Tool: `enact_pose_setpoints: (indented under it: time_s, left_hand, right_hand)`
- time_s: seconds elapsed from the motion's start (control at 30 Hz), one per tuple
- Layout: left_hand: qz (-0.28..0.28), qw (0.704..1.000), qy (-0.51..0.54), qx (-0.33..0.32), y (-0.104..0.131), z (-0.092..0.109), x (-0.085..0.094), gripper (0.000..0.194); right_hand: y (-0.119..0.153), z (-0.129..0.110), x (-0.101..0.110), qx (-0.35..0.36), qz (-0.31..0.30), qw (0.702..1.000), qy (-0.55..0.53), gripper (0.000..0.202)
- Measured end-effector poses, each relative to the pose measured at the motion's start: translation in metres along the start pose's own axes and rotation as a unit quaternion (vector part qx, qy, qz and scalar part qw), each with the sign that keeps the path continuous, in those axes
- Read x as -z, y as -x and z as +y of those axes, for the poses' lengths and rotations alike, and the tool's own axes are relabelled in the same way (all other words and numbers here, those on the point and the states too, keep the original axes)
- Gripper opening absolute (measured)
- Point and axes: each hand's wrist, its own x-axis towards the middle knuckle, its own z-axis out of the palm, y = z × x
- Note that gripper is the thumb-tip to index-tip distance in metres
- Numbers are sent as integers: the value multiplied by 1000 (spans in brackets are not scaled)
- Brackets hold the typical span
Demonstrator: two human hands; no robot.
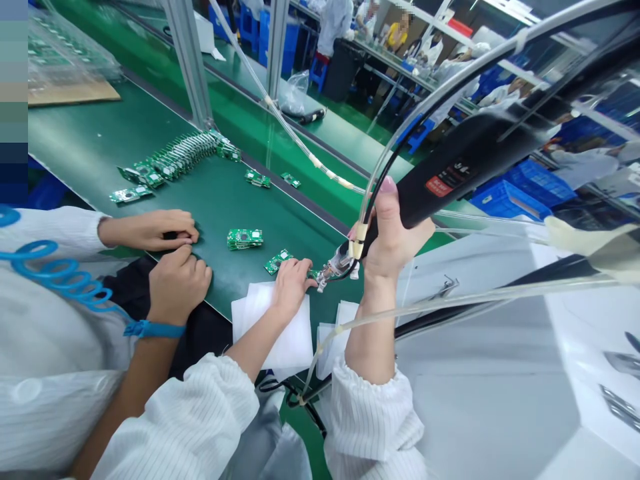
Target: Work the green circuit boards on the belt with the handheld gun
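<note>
My right hand (393,240) is wrapped round a black electric screwdriver (440,170), tilted with its metal tip (333,268) pointing down to the left. That tip meets a small green circuit board (313,274) on the bench. The fingers of my left hand (291,288) are closed on this board, which they partly cover. Just beyond my left hand lies another circuit board (278,261). A short stack of boards (245,239) stands farther left. White foam sheets (270,327) are spread beneath my left wrist.
A neighbour's two hands (177,280) rest at the bench edge on the left. Behind them runs a long row of circuit boards (185,155). Clear tubing (295,137) crosses above the green bench (220,200). A white machine housing (480,373) stands at the right.
</note>
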Motion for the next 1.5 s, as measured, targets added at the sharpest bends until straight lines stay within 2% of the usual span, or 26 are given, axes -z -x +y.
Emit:
enact_pose_setpoints:
  time_s: [0.27,0.5,0.73,0.87,0.97,1.0,1.07,1.13,1.23,1.5]
  left_hand:
    - [3,1000,1,0,1,1,1,15]
    - [-5,1000,7,-2,0,1,1,16]
    - [0,999,41,6,3,4,8,19]
    - [38,996,77,18,-2,12,28,23]
    - [118,986,109,41,-16,36,60,49]
    - [149,979,132,42,-23,46,72,60]
    - [208,945,251,16,-35,67,93,75]
    - [214,928,304,-14,-44,84,107,73]
    - [220,922,317,-21,-49,94,113,67]
    - [228,913,337,-17,-46,94,112,70]
  right_hand:
    - [0,-3,-1,11,-12,999,-44,44]
    - [1,-3,-1,18,-26,999,-36,43]
    - [1,-8,0,-8,-38,998,-56,36]
    - [2,-8,0,-30,-37,997,-67,31]
    - [4,-3,0,-22,-33,995,-94,27]
    - [4,-2,0,-20,-35,994,-102,26]
    - [5,0,0,-19,-35,993,-108,26]
    - [5,1,0,-15,-22,995,-97,30]
    - [5,1,0,-13,-18,997,-78,33]
    - [6,-2,1,-9,-32,997,-75,31]
